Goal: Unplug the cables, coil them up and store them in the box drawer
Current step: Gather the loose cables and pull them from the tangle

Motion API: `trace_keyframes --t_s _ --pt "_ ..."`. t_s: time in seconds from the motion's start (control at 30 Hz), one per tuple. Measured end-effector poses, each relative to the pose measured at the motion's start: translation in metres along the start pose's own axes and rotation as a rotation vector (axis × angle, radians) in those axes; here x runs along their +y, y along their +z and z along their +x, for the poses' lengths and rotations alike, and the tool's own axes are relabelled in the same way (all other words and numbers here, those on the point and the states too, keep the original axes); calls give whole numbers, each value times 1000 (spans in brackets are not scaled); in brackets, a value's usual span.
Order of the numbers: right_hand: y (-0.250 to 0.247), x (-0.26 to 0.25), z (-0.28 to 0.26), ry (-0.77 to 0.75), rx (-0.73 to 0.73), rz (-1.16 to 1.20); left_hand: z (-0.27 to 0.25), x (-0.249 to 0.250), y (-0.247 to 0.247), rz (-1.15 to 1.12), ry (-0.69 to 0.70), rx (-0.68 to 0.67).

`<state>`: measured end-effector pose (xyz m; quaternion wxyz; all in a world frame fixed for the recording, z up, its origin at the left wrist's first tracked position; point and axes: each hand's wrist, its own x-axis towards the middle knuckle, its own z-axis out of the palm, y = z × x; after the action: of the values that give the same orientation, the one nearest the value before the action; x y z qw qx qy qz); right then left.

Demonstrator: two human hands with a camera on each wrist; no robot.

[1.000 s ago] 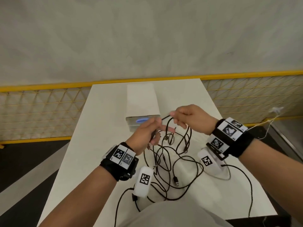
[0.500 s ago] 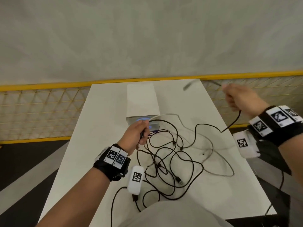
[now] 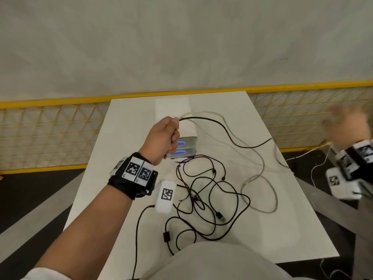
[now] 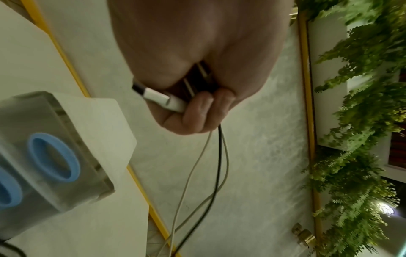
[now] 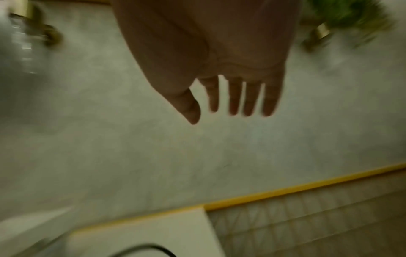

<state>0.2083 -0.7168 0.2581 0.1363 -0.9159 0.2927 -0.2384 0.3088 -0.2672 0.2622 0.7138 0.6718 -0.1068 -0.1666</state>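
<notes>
My left hand (image 3: 168, 136) is raised just in front of the white drawer box (image 3: 185, 146) and grips a bundle of cable ends. In the left wrist view a white plug (image 4: 162, 98) sticks out of the fist, and white and black cables (image 4: 217, 161) hang from it. A black cable (image 3: 228, 134) and a white cable (image 3: 260, 158) trail from the fist across the white table (image 3: 125, 158). A tangle of black cables (image 3: 203, 199) lies near the front. My right hand (image 3: 345, 122) is blurred, off the table's right side, fingers spread, holding nothing.
The box has two blue oval drawer handles (image 4: 53, 156). A yellow mesh fence (image 3: 50, 130) runs behind the table. A thin white wire (image 3: 316, 168) hangs over the floor at the right. Wrist-camera leads run off the table's front edge.
My right hand swung out to the right and let go of the black cable, its fingers now spread. My left hand rose with the bundle, in front of the box.
</notes>
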Motion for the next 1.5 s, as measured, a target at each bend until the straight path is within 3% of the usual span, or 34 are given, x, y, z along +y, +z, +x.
trace_keyframes --t_s 0.07,0.13,0.2,0.3,0.43,0.63,0.7,0.83,0.9,1.0,1.23,1.33,1.4,1.5 --pt "5 -65 -64 -156 -322 65 4 2 0 23 10 14" --pt "30 -85 -110 -432 -606 115 7 1 0 54 13 32" --pt "58 -96 -147 -559 -888 45 7 -2 0 61 5 47" --pt "99 -108 -195 -691 -1086 -47 5 -9 -3 78 -11 57" --pt "144 -129 -226 -733 -1075 -87 0 -21 -8 128 -40 55" --pt "171 -152 -232 -696 -980 -145 -7 -29 -16 159 -80 44" --pt "163 -152 -222 -612 -962 -15 -9 -31 -21 166 -107 48" --pt "117 -164 -190 -336 -847 554 -6 -38 -30 114 -186 30" --pt "83 -183 -176 -366 -775 680 -5 -41 -31 30 -215 -1" --pt "46 -215 -160 -425 -845 843 -4 -41 -25 -78 -248 -69" --pt "46 -256 -145 -574 -1000 843 -12 -31 -8 -36 -254 -289" --pt "62 -261 -143 -576 -855 703 -19 -28 1 65 -279 -310" --pt "69 -258 -143 -509 -775 699 -23 -26 5 175 -313 -284" --pt "76 -238 -147 -318 -751 890 -23 -29 0 213 -337 -244"
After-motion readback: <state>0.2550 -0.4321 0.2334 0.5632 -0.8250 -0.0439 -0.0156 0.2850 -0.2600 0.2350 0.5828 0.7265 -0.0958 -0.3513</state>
